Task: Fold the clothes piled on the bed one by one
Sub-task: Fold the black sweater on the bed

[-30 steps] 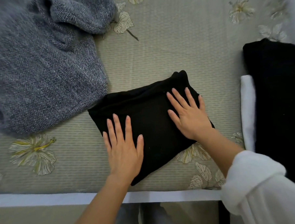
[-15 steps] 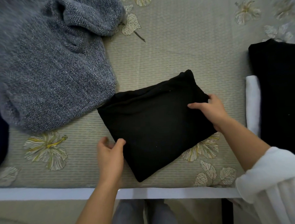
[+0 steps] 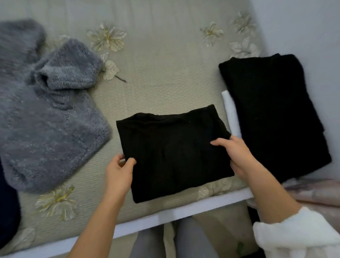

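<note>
bare bed (image 3: 163,74) beyond; grey sweater (image 3: 44,124) left, black stack (image 3: 271,108) right.

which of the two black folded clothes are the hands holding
The smaller black garment in the middle: the left hand pinches its left side, the right hand grips its right. The larger black garment lies untouched on the right.
</note>
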`<act>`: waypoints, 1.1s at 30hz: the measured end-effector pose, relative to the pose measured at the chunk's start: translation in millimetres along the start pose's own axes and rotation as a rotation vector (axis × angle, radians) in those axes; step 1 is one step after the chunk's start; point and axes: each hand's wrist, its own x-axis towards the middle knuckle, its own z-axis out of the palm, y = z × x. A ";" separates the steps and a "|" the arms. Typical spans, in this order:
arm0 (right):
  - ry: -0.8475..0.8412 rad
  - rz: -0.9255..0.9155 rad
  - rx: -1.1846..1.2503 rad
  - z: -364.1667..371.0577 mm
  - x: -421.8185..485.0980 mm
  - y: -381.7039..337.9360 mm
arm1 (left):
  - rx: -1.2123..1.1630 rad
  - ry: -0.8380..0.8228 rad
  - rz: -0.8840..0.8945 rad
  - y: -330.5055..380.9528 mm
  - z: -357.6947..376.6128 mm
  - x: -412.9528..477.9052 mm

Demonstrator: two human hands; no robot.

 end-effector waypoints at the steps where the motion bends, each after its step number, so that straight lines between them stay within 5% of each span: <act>1: 0.011 -0.011 0.048 -15.9 -9.8 2.3 | 0.030 -0.028 0.025 11.1 9.6 -2.2; 13: 0.327 -0.042 0.587 -177.7 -72.9 -0.4 | 0.523 -0.451 0.526 174.6 230.3 -33.1; 19: 0.314 0.034 0.813 -219.4 -51.5 -12.9 | 0.786 -0.531 0.783 245.7 336.8 -36.2; 24: 0.327 0.111 0.952 -222.3 -21.9 -19.0 | 0.751 -0.476 0.884 268.0 396.1 -21.0; 27: 0.423 0.288 0.791 -211.7 -8.1 -18.1 | 0.932 -0.382 0.958 241.9 406.9 -3.8; 29: 0.640 0.351 0.491 -201.9 -2.6 -14.4 | 1.099 -0.337 0.976 210.6 401.1 0.8; 31: 0.863 0.204 0.017 -193.0 -1.3 -16.7 | 1.156 -0.311 1.049 178.3 390.8 0.6; 33: 0.863 -0.087 -0.348 -186.6 4.7 -19.4 | 1.222 -0.325 1.112 150.9 382.5 -1.3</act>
